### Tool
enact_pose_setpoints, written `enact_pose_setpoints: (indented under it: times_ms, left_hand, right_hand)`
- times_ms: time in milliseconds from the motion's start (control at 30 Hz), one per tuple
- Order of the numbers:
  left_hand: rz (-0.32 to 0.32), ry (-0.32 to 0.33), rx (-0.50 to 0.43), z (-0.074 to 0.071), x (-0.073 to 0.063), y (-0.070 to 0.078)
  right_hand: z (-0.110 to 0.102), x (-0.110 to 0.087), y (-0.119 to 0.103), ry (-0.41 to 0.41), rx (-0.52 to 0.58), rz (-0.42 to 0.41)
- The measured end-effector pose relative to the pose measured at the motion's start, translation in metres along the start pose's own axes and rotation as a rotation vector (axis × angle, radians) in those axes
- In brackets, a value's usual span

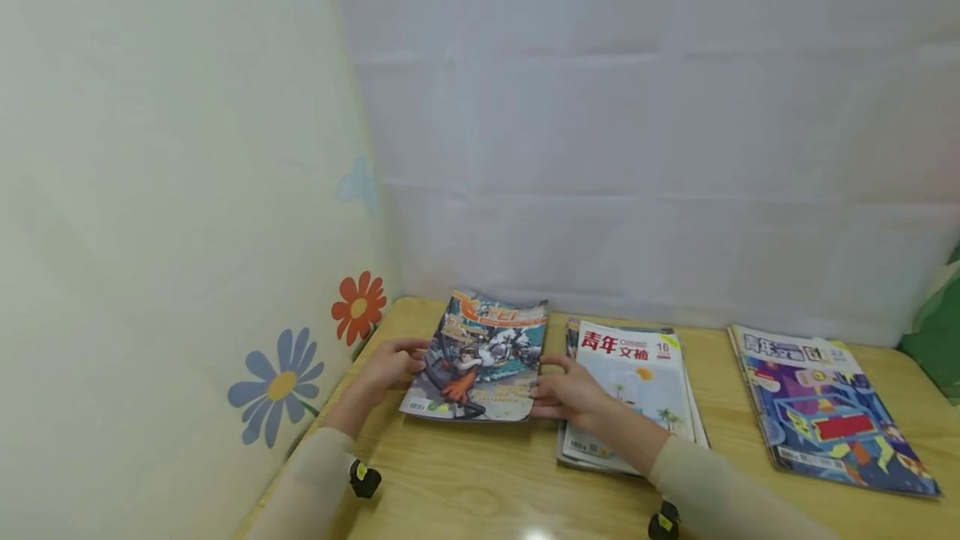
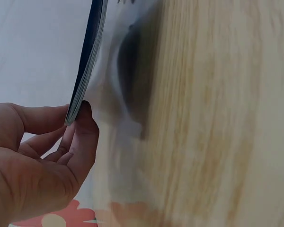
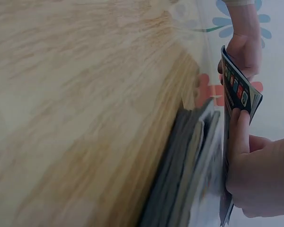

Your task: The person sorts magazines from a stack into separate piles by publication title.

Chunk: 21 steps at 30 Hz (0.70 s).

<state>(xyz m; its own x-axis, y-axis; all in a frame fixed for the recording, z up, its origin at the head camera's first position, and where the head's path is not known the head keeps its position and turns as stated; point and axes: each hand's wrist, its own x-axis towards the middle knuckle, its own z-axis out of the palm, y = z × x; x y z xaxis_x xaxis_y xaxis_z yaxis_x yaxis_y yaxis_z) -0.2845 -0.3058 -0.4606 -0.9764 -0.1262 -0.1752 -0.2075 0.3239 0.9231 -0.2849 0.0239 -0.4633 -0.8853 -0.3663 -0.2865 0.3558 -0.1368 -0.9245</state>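
Note:
A magazine [image 1: 483, 357] with a dark, colourful comic-style cover is held up off the wooden table, at the left in the head view. My left hand [image 1: 392, 372] pinches its left edge; in the left wrist view the thumb and fingers lie on either face of the magazine [image 2: 87, 61]. At the opposite edge my right hand [image 1: 573, 394] grips it, with fingers under the back cover, as the right wrist view shows. Just beneath and beside the right hand lies a stack of magazines [image 1: 626, 357], topped by a white and pale-blue cover with red characters.
Farther right lies another pile of magazines [image 1: 832, 419] with a purple-blue cover on top. A flower-printed wall [image 1: 187, 190] borders the wooden table [image 1: 450, 482] on the left, and a white cloth [image 1: 637, 123] hangs behind it. Something green [image 1: 937, 340] stands at the right edge.

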Motion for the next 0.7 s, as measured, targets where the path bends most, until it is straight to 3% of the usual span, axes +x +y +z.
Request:
enact_pose_setpoints:
  times_ms: [233, 400, 700]
  left_hand:
    - [-0.003, 0.014, 0.012, -0.007, 0.006, -0.008]
    - [-0.043, 0.020, 0.023, -0.009, 0.005, -0.010]
    - [-0.055, -0.036, 0.076, -0.009, 0.011, -0.015]
  right_hand:
    - [0.013, 0.003, 0.007, 0.016, 0.030, -0.005]
    - [0.018, 0.004, 0.012, 0.021, 0.031, -0.002]
    - [0.018, 0.007, 0.016, 0.043, -0.038, 0.009]
